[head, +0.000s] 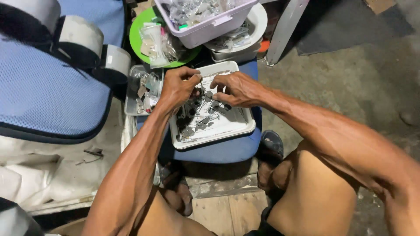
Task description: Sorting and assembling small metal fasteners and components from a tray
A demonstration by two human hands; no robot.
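Small metal parts [202, 117], dark heads on thin pins, lie heaped in the white tray [232, 129]; exact kind hard to make out. Tray sits on a blue stool [218, 150]. Left hand [177, 89] over the tray's left edge, fingers pinched together near a part, actual grip hidden. Right hand [238, 89] over the tray's middle, fingers curled down onto the parts, hold unclear. Behind the tray: lilac bin [205, 28] with clear bags, cut off by the frame. Left of the tray: clear box [133, 100], contents indistinct.
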